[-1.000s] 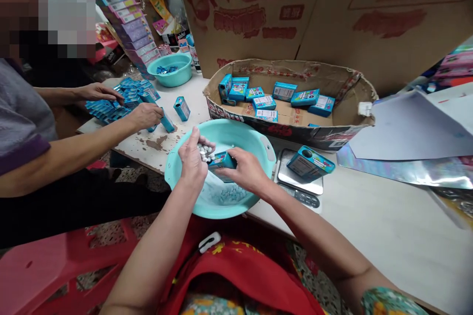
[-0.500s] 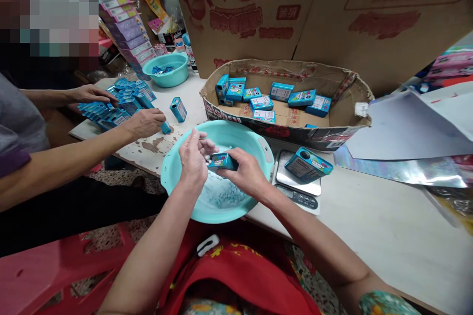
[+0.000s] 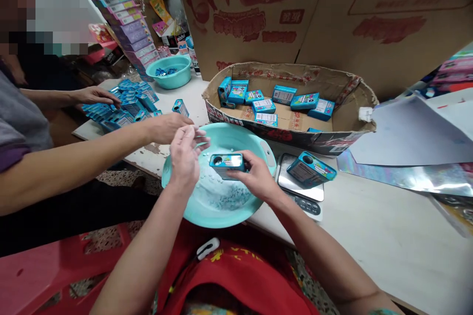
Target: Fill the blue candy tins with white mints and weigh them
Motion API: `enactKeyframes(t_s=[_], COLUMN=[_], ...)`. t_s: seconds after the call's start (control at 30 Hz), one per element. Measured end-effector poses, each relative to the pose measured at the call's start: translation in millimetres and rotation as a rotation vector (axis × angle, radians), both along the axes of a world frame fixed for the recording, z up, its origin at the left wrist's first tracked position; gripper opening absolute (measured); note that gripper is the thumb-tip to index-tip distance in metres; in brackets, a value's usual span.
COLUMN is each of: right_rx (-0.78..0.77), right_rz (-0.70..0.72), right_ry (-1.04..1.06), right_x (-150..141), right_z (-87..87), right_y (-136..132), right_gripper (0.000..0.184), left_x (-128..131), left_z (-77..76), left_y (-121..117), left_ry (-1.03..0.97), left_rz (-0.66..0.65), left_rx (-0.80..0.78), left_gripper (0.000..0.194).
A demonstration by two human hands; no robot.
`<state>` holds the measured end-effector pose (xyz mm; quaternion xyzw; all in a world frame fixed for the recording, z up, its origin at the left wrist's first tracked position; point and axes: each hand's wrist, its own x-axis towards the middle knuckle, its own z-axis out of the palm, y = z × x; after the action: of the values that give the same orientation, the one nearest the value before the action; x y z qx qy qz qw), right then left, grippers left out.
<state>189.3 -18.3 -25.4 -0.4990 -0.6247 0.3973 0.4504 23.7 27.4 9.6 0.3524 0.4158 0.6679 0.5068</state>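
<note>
In the head view my right hand [image 3: 256, 174] grips a small blue candy box [image 3: 227, 165] by its right end. A round dark hole shows in the top of that box, near its left end. It is held over a turquoise basin [image 3: 172, 192] with small pale candies [image 3: 232, 197] and white powder in the bottom. Left of the box, my left hand [image 3: 185, 155] is raised above the basin's left side, apart from the box. Its fingers are spread, and nothing shows in them.
A co-worker's hand [image 3: 172, 128] reaches close beside my left hand. Several blue boxes [image 3: 111, 118] lie piled at the left. Behind the basin stands a cut-down carton [image 3: 284, 133] holding more. At right, a digital scale [image 3: 310, 206] bears another blue box [image 3: 312, 168].
My left hand has drawn left, away from the candy box, which now shows its whole top with the hole. The co-worker's nearer hand has moved right, towards my left hand.
</note>
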Motion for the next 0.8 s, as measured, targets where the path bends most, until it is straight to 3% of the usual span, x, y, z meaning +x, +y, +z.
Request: enactKeyframes(t_s=[0.07, 0.17, 0.27, 0.37, 0.47, 0.6, 0.7, 0.8], right_rx=[-0.01, 0.018, 0.057, 0.071, 0.082, 0.102, 0.101, 0.083], right_rz=[-0.045, -0.177, -0.284, -0.334, -0.352, -0.354, -0.352, -0.319], right_ry=[0.103, 0.166, 0.095, 0.017, -0.02, -0.049, -0.057, -0.024], right_x=[7.9, 14.7, 13.9, 10.8, 9.5, 10.1, 10.9, 12.2], right_z=[1.6, -0.1, -6.2, -10.3, -10.6, -11.4, -11.9, -8.3], right_y=[0.0, 1.0, 2.3, 2.2, 1.8, 2.9, 3.4, 0.2], right_gripper=[0.035, 0.036, 0.034, 0.033, 0.031, 0.029, 0.031, 0.031], left_x=[-12.1, -14.4, 7.8, 36.2, 44.7, 15.9, -14.6, -36.4], left_z=[-14.4, -43.0, -67.0, -77.7, -74.3, -57.3, -48.3, -45.6], left_y=[2.4, -0.9, -11.3, -22.3, -31.6, -40.3, -39.8, -34.4], left_ry=[0.268, 0.74, 0.92, 1.077, 1.184, 1.198, 1.223, 1.233], left_rz=[-0.069, -0.458, -0.7, -0.91, -1.116, -1.354, -1.421, -1.376], left_rx=[-0.019, -0.065, -0.011, 0.072, 0.122, 0.017, -0.035, -0.139], left_gripper=[0.023, 0.018, 0.017, 0.022, 0.021, 0.019, 0.013, 0.009])
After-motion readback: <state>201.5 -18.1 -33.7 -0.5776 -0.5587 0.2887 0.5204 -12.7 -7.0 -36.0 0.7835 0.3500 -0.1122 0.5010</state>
